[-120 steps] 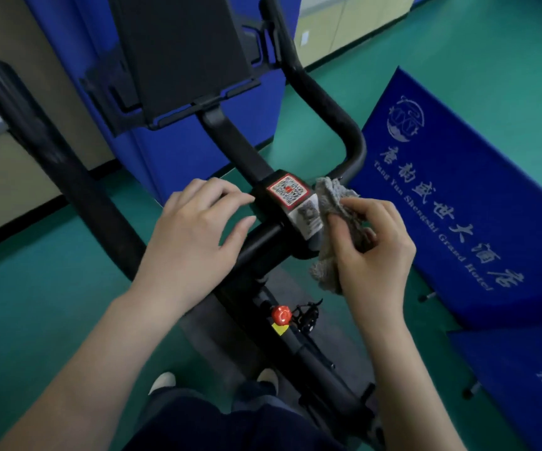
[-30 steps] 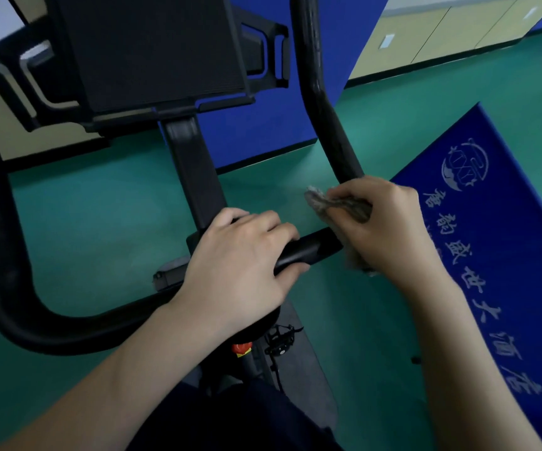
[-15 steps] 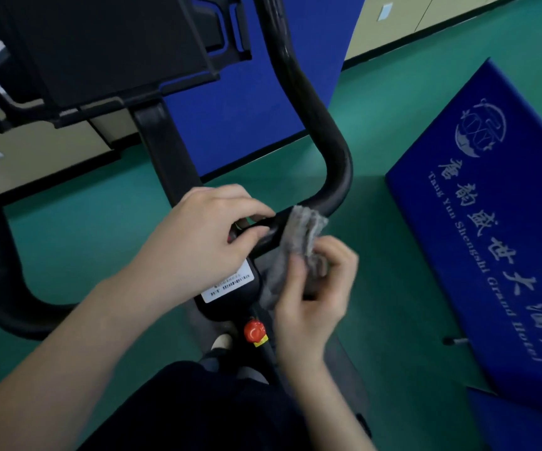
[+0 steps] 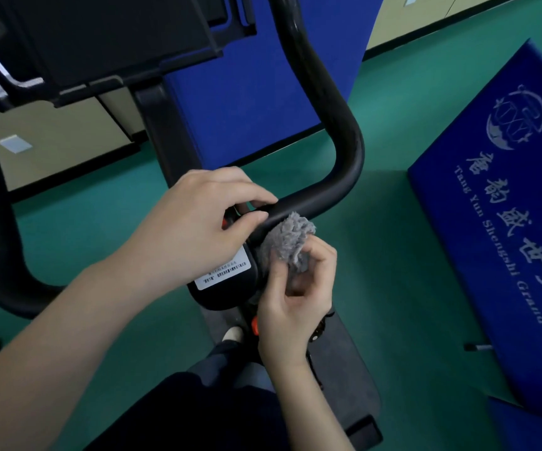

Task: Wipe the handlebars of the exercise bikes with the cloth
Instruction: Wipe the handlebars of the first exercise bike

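The black handlebar (image 4: 338, 131) of an exercise bike curves up on the right and loops round at the far left. My left hand (image 4: 198, 222) grips the bar near its centre clamp, fingers curled over the top. My right hand (image 4: 295, 301) is below the bar, palm toward me, and holds a bunched grey cloth (image 4: 287, 240) against the bar's underside just right of the left hand. A white label (image 4: 227, 273) on the clamp shows under my left wrist.
A black tablet holder (image 4: 107, 37) stands above the stem. Blue padded panels (image 4: 497, 242) with white lettering lean at the right, and another blue panel (image 4: 256, 92) stands behind the bike. A red knob (image 4: 254, 325) sits below the clamp. Green floor lies all around.
The right hand has left the bar's bend and come back under the bar beside the clamp with the cloth. My left hand has stayed near the clamp.
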`<state>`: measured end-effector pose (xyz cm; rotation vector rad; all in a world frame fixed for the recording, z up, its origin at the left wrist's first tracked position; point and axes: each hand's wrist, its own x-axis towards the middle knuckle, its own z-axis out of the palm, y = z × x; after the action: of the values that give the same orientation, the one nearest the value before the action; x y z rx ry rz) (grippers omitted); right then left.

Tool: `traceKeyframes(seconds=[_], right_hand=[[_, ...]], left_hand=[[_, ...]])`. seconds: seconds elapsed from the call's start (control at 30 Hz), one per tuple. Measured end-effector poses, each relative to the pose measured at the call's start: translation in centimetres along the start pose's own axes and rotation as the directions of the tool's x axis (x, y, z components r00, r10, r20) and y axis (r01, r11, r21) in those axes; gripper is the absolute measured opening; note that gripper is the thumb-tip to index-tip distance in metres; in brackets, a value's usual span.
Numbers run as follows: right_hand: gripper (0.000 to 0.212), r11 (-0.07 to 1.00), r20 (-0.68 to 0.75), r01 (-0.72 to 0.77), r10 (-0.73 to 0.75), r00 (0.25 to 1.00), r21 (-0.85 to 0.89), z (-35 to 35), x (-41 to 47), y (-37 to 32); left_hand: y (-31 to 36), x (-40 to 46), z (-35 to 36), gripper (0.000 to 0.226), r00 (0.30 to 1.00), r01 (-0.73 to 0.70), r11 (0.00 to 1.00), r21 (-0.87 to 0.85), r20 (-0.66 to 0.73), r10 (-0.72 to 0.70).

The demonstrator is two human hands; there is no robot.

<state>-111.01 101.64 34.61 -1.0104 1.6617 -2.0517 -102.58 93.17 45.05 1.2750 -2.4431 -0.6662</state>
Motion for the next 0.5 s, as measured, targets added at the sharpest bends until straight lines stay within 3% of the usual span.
traceKeyframes(seconds=[0.17, 0.5], right_hand=[[0.022, 0.977, -0.174, -0.168, 0.189, 0.966, 0.131, 0.4, 1.4, -0.3], [0.021, 0.934, -0.236, -0.259, 0.317, 0.919, 0.247, 0.0, 3.7, -0.5]], left_hand=[[0.1, -0.1, -0.1, 0.022, 1.000, 0.018, 1.000, -0.008, 0.014, -0.018], [0.3, -0.2, -0.2, 0.023, 1.000, 0.018, 1.000, -0.008, 0.011, -0.017]])
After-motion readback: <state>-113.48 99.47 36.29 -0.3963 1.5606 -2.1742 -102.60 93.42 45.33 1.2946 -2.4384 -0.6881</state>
